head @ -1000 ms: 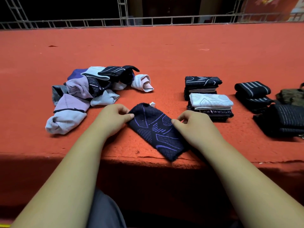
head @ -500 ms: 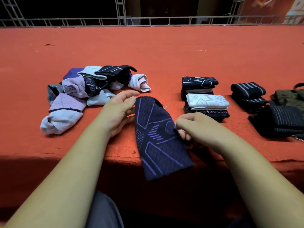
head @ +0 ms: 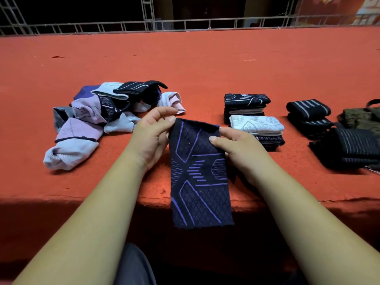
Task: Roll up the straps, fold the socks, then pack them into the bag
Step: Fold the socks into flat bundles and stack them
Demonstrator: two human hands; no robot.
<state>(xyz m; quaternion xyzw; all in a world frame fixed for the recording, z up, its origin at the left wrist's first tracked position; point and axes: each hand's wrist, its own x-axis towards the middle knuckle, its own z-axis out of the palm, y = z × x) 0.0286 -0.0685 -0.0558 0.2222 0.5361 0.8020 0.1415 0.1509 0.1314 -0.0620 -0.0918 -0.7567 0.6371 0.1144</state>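
Observation:
A dark navy sock with purple lines (head: 198, 182) hangs lengthwise over the front edge of the red surface, lifted at its top. My left hand (head: 152, 134) pinches its upper left corner, and my right hand (head: 236, 145) grips its upper right edge with the thumb on top. A loose pile of unfolded socks (head: 98, 118) in lilac, white and black lies to the left. Two stacks of folded socks (head: 253, 120) stand to the right of my hands. Rolled black striped straps (head: 308, 110) lie further right, beside a dark olive bag (head: 362, 118).
The red carpeted surface (head: 205, 64) stretches far back to a metal railing (head: 185, 23). Its front edge runs just below my wrists. More black striped straps (head: 349, 149) lie at the right edge.
The sock has turned from lying slanted on the surface to hanging straight down over the edge. Both hands rose and now hold its top corners.

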